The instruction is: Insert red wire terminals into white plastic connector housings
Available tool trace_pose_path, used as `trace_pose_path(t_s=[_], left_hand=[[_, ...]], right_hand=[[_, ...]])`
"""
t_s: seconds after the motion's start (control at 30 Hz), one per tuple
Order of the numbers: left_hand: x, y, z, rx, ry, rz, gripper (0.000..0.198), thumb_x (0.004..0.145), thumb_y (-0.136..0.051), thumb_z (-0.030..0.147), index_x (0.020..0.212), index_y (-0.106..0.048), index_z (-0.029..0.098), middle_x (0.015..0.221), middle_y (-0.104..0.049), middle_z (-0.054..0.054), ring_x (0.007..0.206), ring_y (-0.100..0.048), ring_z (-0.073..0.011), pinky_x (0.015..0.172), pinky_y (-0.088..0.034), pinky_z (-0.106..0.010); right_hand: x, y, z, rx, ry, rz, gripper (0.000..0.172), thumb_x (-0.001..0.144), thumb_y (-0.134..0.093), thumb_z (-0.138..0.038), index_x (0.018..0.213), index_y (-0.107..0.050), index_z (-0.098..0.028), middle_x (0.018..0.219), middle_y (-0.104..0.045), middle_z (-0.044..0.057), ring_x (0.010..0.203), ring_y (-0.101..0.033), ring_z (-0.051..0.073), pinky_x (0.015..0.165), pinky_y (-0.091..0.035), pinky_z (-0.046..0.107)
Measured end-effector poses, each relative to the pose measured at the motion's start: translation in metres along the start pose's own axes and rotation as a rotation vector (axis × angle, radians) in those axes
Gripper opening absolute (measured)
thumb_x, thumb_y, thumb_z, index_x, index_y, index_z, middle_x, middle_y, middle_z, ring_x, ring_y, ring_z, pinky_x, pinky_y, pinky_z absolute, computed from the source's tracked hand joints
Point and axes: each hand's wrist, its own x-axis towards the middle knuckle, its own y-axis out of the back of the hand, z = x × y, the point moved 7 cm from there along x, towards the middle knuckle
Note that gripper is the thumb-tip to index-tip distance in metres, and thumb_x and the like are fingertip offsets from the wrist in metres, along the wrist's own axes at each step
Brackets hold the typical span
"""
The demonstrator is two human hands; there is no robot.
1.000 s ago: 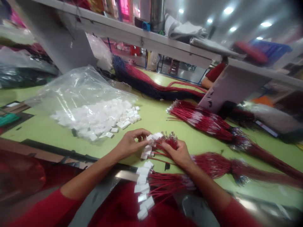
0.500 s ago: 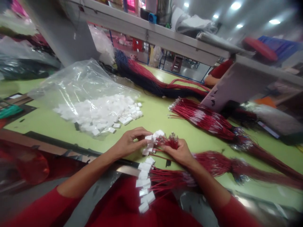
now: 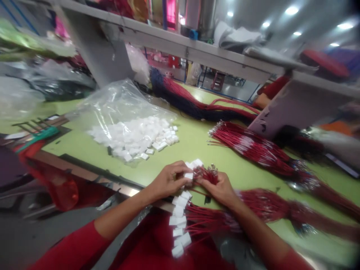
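Your left hand [image 3: 168,181] pinches a white connector [image 3: 189,175], your right hand [image 3: 221,189] bunching red wires [image 3: 211,175], seemingly to keep them steady.

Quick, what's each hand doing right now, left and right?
Left hand: closed, pinching a white connector.
Right hand: closed, holding a bundle of red wires.

Your tabletop [image 3: 194,148] is bright; ceiling lights [image 3: 291,10] glare high beyond its right side. Glossy streaks cross the clear plastic bag [image 3: 118,99] on its left; below that end, it's dim. You get blurred tips on the red wires [image 3: 210,175] held near its front edge, and smeared, stretched surroundings toward both its ends.
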Motion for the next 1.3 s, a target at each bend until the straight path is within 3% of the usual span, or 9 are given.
trace_pose_path(t_s=[0.1,0.17,0.27,0.4,0.57,0.7,0.87,1.03,1.3], left_hand=[[-0.003,0.011,-0.013,0.036,0.073,0.020,0.021,0.085,-0.067,0.033,0.099,-0.073,0.018,0.082,-0.065,-0.004,0.068,-0.058,-0.0153,0.063,-0.046,-0.028],[-0.003,0.034,-0.027,0.188,0.113,0.120,0.026,0.084,-0.067,0.036,0.103,-0.071,0.018,0.086,-0.066,-0.005,0.069,-0.057,-0.0164,0.063,-0.047,-0.030],[-0.001,0.079,-0.046,0.642,0.204,0.337,0.026,0.087,-0.060,0.033,0.105,-0.067,0.016,0.098,-0.065,-0.011,0.084,-0.059,-0.0238,0.072,-0.048,-0.036],[0.009,0.097,-0.064,0.963,0.306,0.283,0.016,0.087,-0.053,0.025,0.089,-0.066,0.016,0.098,-0.063,-0.014,0.098,-0.057,-0.0319,0.079,-0.046,-0.041],[0.005,0.085,-0.053,0.811,0.316,0.273,0.015,0.087,-0.051,0.027,0.094,-0.061,0.018,0.080,-0.064,-0.006,0.075,-0.061,-0.0249,0.067,-0.046,-0.036],[-0.004,0.050,-0.037,0.212,0.283,0.220,0.023,0.086,-0.059,0.037,0.102,-0.061,0.020,0.063,-0.062,0.003,0.058,-0.061,-0.0161,0.058,-0.046,-0.027],[-0.008,0.011,-0.025,-0.249,0.381,0.136,0.037,0.079,-0.072,0.040,0.107,-0.068,0.017,0.074,-0.073,-0.004,0.062,-0.067,-0.0166,0.058,-0.051,-0.027],[-0.008,0.005,-0.022,-0.436,0.429,0.141,0.027,0.082,-0.071,0.037,0.102,-0.072,0.019,0.081,-0.078,-0.006,0.072,-0.071,-0.0169,0.069,-0.056,-0.028],[-0.014,0.003,-0.031,-0.520,0.470,0.207,0.029,0.077,-0.076,0.036,0.101,-0.072,0.020,0.083,-0.079,-0.006,0.074,-0.073,-0.0193,0.070,-0.058,-0.031]], right_hand=[[0.001,0.009,-0.005,-0.033,0.093,0.089,0.020,0.083,-0.070,-0.035,0.090,-0.077,-0.018,0.090,-0.073,0.006,0.084,-0.068,0.020,0.079,-0.055,0.032],[0.001,0.016,-0.006,-0.030,0.101,0.168,0.022,0.083,-0.071,-0.037,0.091,-0.077,-0.018,0.095,-0.073,0.007,0.090,-0.068,0.021,0.085,-0.055,0.034],[0.001,0.014,0.000,0.048,0.005,0.137,0.027,0.084,-0.070,-0.041,0.092,-0.075,-0.016,0.084,-0.074,0.006,0.076,-0.068,0.019,0.074,-0.056,0.031],[0.001,0.004,0.002,0.068,-0.046,-0.017,0.030,0.090,-0.063,-0.044,0.092,-0.068,-0.014,0.072,-0.070,0.002,0.058,-0.059,0.013,0.058,-0.050,0.025],[0.000,0.005,0.000,-0.009,-0.038,-0.037,0.033,0.096,-0.053,-0.045,0.087,-0.065,-0.015,0.070,-0.066,0.002,0.062,-0.058,0.012,0.063,-0.048,0.024],[0.000,0.003,0.000,-0.026,-0.059,-0.043,0.036,0.097,-0.050,-0.045,0.079,-0.062,-0.016,0.060,-0.056,-0.002,0.053,-0.050,0.010,0.056,-0.042,0.023],[0.000,0.001,-0.001,0.037,-0.048,-0.016,0.022,0.092,-0.058,-0.038,0.091,-0.061,-0.017,0.070,-0.061,-0.002,0.051,-0.048,0.009,0.051,-0.040,0.021],[-0.001,0.003,0.000,0.045,-0.028,0.004,0.024,0.092,-0.058,-0.038,0.093,-0.065,-0.016,0.068,-0.062,0.000,0.055,-0.055,0.011,0.055,-0.047,0.023],[-0.004,-0.005,-0.007,0.089,-0.019,-0.087,0.030,0.092,-0.059,-0.037,0.112,-0.069,-0.017,0.108,-0.074,0.006,0.100,-0.068,0.022,0.094,-0.053,0.037]])
